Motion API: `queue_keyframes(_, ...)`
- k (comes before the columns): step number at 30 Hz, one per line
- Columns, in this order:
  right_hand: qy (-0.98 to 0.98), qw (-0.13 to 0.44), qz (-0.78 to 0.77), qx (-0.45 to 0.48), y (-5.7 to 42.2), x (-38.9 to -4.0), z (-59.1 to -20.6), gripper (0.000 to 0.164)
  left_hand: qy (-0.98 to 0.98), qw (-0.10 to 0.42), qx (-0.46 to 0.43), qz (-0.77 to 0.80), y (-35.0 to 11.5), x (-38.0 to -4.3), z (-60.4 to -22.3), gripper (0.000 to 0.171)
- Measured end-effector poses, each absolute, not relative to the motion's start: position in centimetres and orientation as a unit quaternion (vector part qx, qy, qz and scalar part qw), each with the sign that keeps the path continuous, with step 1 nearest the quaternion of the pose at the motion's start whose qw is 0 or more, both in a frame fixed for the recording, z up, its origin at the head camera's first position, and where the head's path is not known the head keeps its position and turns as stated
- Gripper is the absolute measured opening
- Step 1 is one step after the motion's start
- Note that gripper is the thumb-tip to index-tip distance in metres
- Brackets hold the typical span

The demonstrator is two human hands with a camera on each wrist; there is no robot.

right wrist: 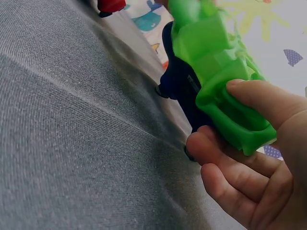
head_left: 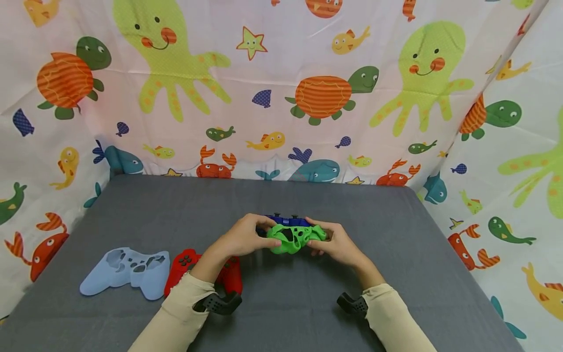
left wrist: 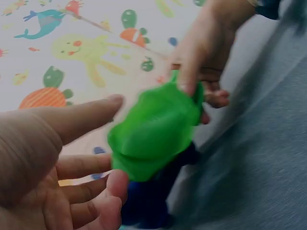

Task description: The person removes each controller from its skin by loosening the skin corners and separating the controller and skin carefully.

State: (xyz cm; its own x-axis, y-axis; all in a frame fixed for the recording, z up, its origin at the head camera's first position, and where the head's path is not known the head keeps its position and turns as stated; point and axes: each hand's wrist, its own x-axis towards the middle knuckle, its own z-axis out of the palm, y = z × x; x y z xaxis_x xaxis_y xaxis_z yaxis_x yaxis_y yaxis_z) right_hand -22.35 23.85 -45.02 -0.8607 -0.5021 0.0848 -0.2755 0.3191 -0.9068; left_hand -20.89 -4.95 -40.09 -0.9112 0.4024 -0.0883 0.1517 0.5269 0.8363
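A bright green silicone controller cover (head_left: 290,238) is bunched up against a dark blue game controller (head_left: 288,221), whose two thumbsticks show behind it. My right hand (head_left: 336,242) pinches one end of the cover, with the thumb (right wrist: 254,93) on its rim and the fingers curled beneath, beside the controller. At the opposite end, my left hand (head_left: 248,235) has thumb and fingers spread around the cover. In the left wrist view, that thumb (left wrist: 96,112) stands apart from the cover, while the fingertips reach its edge. The cover hides much of the controller.
A pale blue controller cover (head_left: 127,271) lies at the left on the grey cloth-covered table (head_left: 290,313). Beside it is a red controller (head_left: 180,266), partly hidden by my left forearm. A curtain (head_left: 272,73) printed with sea animals hangs behind the table and along its sides.
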Motion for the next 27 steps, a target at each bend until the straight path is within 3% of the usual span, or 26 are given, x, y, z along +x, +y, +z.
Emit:
queue_keyframes(8,0.801,0.113,-0.537,-0.239,24.0,-22.4,-44.9,0.061,0.871,0.1,0.106,0.469,-6.5,-21.3,-39.8,0.038)
queue_keyframes(13,0.795,0.116,-0.543,-0.244,24.0,-22.4,-45.0,0.061,0.896,0.099,0.072,0.428,-6.5,-21.6,-40.5,0.047)
queue_keyframes(19,0.79,0.125,-0.551,-0.24,24.0,-22.5,-45.0,0.062,0.889,0.138,0.066,0.433,-6.0,-21.9,-41.6,0.061)
queue_keyframes(27,0.775,0.132,-0.566,-0.247,24.4,-22.6,-45.2,0.066,0.837,0.138,0.065,0.525,-5.4,-22.2,-42.4,0.06)
